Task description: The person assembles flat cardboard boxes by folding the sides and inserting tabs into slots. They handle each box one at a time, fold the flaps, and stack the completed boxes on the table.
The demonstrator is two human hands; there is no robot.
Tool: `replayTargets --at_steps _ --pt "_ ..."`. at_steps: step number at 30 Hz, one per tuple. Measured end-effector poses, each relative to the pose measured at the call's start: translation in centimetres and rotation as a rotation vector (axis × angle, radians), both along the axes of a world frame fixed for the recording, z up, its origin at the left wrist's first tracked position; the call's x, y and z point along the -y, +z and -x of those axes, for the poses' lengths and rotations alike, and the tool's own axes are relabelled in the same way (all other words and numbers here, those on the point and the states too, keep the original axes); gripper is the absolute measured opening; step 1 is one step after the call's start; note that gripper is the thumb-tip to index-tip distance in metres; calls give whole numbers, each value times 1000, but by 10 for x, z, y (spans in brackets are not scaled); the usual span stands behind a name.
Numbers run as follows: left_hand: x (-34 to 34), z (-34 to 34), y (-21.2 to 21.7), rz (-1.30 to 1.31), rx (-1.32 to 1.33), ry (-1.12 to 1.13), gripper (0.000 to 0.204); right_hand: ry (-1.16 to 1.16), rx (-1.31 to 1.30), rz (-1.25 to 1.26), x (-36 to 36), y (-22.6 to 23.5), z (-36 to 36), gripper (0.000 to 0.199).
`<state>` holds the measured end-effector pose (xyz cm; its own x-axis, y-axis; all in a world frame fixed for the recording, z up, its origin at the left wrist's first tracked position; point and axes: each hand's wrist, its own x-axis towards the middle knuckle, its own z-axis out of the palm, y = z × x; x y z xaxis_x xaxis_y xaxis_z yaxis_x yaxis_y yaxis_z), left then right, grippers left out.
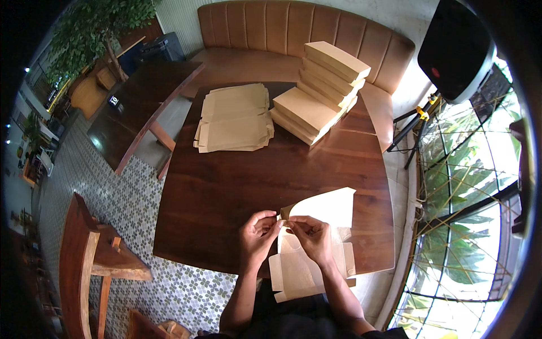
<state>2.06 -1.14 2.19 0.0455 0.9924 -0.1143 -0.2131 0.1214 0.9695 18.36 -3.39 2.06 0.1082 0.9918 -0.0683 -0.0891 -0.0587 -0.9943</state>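
A stack of folded kraft boxes (323,90) stands at the far side of the dark wooden tabletop (226,186), each box closed, so whatever may be inside cannot be seen. The upper boxes sit skewed against the lower ones. Just beside the stack, toward the person's left, lies a pile of flat box blanks (234,117), unfolded and spread loosely over one another.

At the near edge of the tabletop, an unfolded box blank (316,237) is being worked. Its pale inner face is turned up, one broad panel rises tilted away from the person, and its lower flaps hang over the table edge toward the lap. The left hand (257,234) and the right hand (313,237) meet at a small brown corner tab at the blank's upper left, both with fingers curled and pinching that tab between thumb and fingertips. The right hand rests over the blank's middle; the left hand sits just off its left edge, above bare wood.

Behind the tabletop runs a tan padded bench (293,34).
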Motion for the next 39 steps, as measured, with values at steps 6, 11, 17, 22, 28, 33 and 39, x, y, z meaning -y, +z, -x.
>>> replayTargets --at_steps 6,11,17,22,28,33,39 --pt "3 -7 -1 -42 -143 70 45 20 33 -15 0 0 0 20" --pt "5 -8 0 -56 -145 107 42 28 57 -30 2 0 0 21" --pt "11 -17 3 -140 -202 173 37 -55 225 -83 6 3 8 22" --pt "14 -22 2 -168 -216 211 36 -158 391 -93 10 11 18 21" --pt "13 -26 -6 -220 -166 270 35 -231 352 -66 10 16 26 17" --pt "14 -26 -11 -211 -120 330 36 -186 329 -125 13 12 26 21" --pt "9 -19 -10 -160 56 243 29 -198 176 -121 7 1 26 20"
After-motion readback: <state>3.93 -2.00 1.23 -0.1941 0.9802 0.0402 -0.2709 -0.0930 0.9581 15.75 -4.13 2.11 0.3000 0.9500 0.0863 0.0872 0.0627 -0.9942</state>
